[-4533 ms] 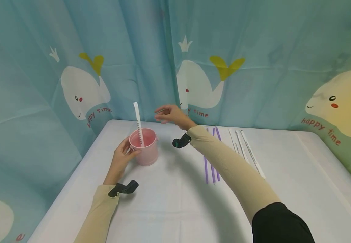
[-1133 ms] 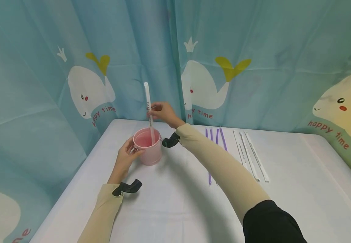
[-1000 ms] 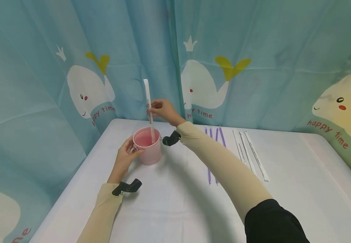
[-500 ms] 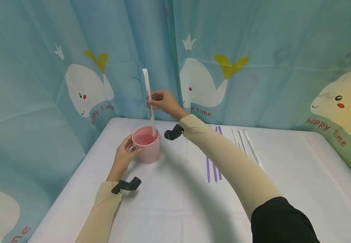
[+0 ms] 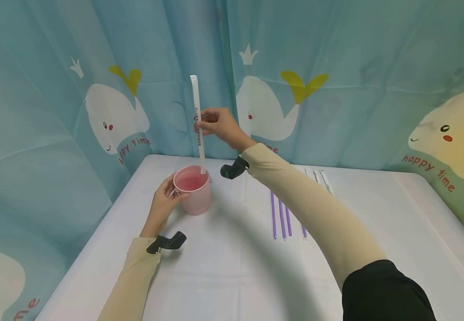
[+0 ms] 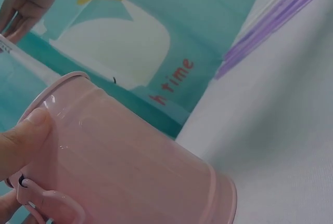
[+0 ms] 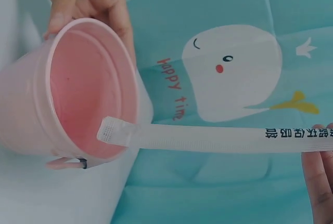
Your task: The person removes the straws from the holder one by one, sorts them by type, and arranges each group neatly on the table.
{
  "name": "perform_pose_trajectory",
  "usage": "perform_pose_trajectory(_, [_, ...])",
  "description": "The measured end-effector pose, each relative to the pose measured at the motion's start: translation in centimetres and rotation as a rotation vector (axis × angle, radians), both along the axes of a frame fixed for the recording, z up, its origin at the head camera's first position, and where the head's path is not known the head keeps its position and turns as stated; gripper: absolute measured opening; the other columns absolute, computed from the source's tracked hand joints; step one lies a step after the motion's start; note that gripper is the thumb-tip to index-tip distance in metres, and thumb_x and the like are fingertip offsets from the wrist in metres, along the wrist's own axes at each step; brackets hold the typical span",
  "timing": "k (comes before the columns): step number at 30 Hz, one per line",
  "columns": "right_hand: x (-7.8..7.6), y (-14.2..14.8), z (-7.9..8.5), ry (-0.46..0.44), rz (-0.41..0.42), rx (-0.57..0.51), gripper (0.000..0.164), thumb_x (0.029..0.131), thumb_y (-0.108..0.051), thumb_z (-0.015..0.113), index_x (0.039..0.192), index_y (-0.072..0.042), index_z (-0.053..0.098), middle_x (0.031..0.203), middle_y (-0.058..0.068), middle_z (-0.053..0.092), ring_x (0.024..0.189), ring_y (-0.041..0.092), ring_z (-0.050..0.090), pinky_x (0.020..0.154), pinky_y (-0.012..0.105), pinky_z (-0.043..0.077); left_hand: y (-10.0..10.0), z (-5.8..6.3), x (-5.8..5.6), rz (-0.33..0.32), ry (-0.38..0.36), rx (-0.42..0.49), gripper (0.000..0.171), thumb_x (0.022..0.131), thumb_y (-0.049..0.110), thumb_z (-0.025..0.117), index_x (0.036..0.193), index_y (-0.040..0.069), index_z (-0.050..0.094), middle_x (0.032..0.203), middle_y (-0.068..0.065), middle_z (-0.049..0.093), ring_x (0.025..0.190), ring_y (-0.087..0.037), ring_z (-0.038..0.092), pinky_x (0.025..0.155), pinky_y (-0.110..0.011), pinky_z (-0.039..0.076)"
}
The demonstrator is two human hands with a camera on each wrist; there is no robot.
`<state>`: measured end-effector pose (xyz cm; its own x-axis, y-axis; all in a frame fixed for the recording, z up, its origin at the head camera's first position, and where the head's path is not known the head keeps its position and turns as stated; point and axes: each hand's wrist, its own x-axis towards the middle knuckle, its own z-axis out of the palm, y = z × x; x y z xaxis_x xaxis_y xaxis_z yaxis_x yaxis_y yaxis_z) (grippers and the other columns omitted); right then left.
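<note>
My right hand pinches a paper-wrapped straw, white with printed lettering, and holds it nearly upright. The straw's lower end is at the mouth of a small pink bucket, near the right side of its rim; in the right wrist view this end overlaps the opening. Whether it touches the rim I cannot tell. My left hand grips the bucket from the left, its thumb on the outer wall close to the rim. A looped side handle shows beneath that thumb in the left wrist view.
Several purple straws in clear sleeves lie on the white table to the right. Farther right, white wrapped straws are partly hidden by my right forearm. A blue whale-print curtain hangs behind and along the left.
At first the straw leaned in the bucket with my right hand beside it, apart. Since taking hold, my right hand has raised the straw up to the mouth. The left hand keeps its grip.
</note>
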<state>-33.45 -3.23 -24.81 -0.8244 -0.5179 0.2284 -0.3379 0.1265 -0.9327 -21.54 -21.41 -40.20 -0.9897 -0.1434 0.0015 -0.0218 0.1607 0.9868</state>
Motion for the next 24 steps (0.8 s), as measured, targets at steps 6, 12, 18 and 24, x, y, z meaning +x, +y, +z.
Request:
perform_pose_trajectory(6, [0.5, 0.9, 0.9, 0.019, 0.016, -0.029, 0.026, 0.088, -0.005, 0.062, 0.112, 0.005, 0.06, 0.108, 0.022, 0.067, 0.095, 0.022, 0.067, 0.085, 0.03, 0.059, 0.0, 0.1, -0.1, -0.004, -0.008, -0.005, 0.078, 0.086, 0.016, 0.068, 0.149, 0.013, 0.023, 0.156, -0.006, 0.024, 0.145, -0.021, 0.021, 0.119, -0.038, 0.026])
perform_pose_trajectory(12, [1.1, 2.0, 1.5, 0.029, 0.022, -0.06, 0.026, 0.088, -0.004, 0.062, 0.112, 0.007, 0.059, 0.106, 0.022, 0.067, 0.096, 0.023, 0.068, 0.085, 0.031, 0.059, 0.0, 0.1, -0.1, -0.008, -0.005, -0.014, 0.077, 0.086, 0.017, 0.068, 0.149, 0.012, 0.023, 0.156, -0.007, 0.024, 0.145, -0.022, 0.021, 0.119, -0.039, 0.027])
perform_pose_trajectory(18, [1.5, 3.4, 1.3, 0.043, 0.028, -0.044, 0.022, 0.087, -0.004, 0.063, 0.108, 0.003, 0.061, 0.107, 0.02, 0.067, 0.095, 0.019, 0.069, 0.085, 0.031, 0.059, 0.0, -0.1, -0.2, -0.006, 0.004, 0.001, 0.077, 0.086, 0.014, 0.068, 0.149, 0.011, 0.024, 0.156, -0.007, 0.025, 0.145, -0.021, 0.022, 0.119, -0.036, 0.027])
perform_pose_trajectory(24, [2.3, 5.2, 0.9, 0.05, 0.016, 0.009, 0.02, 0.088, -0.006, 0.063, 0.106, 0.001, 0.063, 0.101, 0.017, 0.069, 0.092, 0.018, 0.069, 0.084, 0.032, 0.059, -0.1, -0.3, -0.2, -0.01, 0.014, 0.018, 0.076, 0.086, 0.01, 0.067, 0.148, 0.008, 0.024, 0.155, -0.009, 0.025, 0.145, -0.021, 0.022, 0.12, -0.035, 0.026])
